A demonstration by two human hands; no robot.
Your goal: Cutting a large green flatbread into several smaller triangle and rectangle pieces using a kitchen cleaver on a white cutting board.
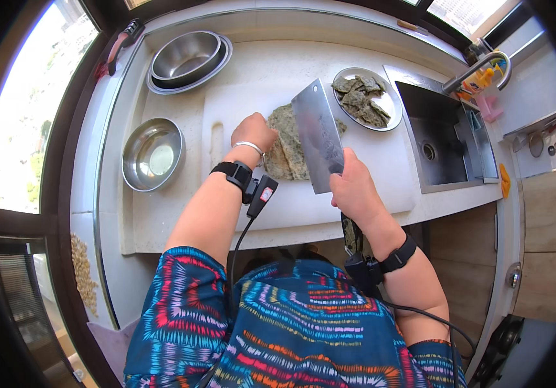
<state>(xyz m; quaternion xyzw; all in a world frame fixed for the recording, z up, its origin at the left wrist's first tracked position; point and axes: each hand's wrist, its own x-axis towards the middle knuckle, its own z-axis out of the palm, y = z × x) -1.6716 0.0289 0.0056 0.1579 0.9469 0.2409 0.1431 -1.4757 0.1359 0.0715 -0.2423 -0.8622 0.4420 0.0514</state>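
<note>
My right hand (355, 186) grips the handle of a broad steel cleaver (320, 140). Its blade stands over the right part of a rough grey-green food slab (285, 150), possibly dried seaweed, and hides some of it. At the slab's left edge rests my left hand (254, 131), fingers curled against it; the fingertips are hidden. Underneath lies a white cutting board (375, 165) with a slot handle on its left. Cut pieces of the same food (362, 99) sit in a white round dish (394, 109) beyond the board's right part.
A shiny metal bowl (135, 162) stands left of the board. Stacked metal bowls (188, 58) occupy the back left. On the right are a sink (437, 123) and its curved faucet (481, 63). A knife sharpener (123, 44) lies on the left ledge. Cables hang from both wrist devices.
</note>
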